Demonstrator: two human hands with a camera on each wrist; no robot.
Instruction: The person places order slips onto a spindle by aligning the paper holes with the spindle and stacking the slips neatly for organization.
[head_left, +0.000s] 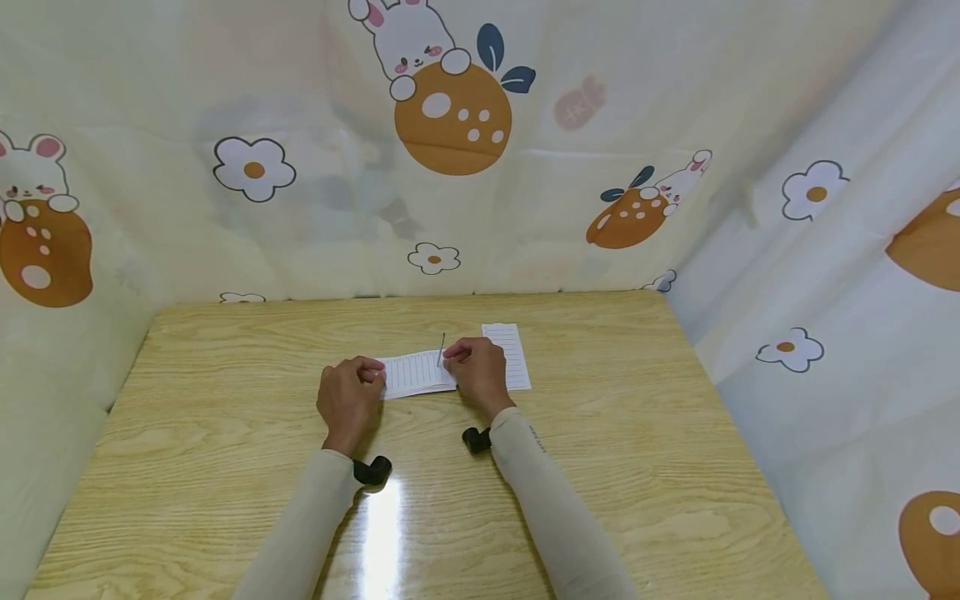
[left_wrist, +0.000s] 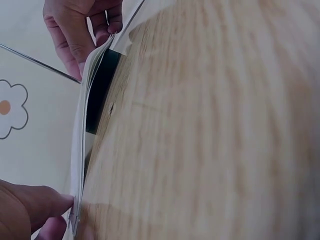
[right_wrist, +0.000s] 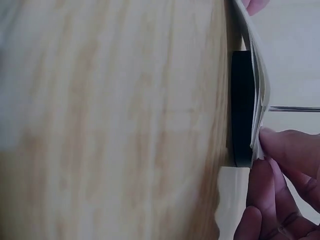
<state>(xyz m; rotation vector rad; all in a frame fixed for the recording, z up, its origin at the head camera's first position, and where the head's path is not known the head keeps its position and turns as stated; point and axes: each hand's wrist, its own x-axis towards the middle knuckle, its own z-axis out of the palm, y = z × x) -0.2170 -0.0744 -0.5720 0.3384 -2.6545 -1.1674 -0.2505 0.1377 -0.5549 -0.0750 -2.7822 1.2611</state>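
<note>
A small stack of lined paper slips (head_left: 412,373) lies over a dark flat base (right_wrist: 242,110), which the paper hides in the head view. A thin metal spike (head_left: 441,348) stands up from the paper near its right end. My left hand (head_left: 351,400) pinches the left end of the slips between thumb and finger. At the right end, beside the spike, my right hand (head_left: 480,373) pinches their edge. Several layers of paper show edge-on in the left wrist view, bowed over the base. Whether every layer is pierced I cannot tell.
Another lined slip (head_left: 517,358) lies on the wooden table (head_left: 637,467), just right of my right hand and partly behind it. A patterned curtain (head_left: 315,100) hangs along the table's back and sides.
</note>
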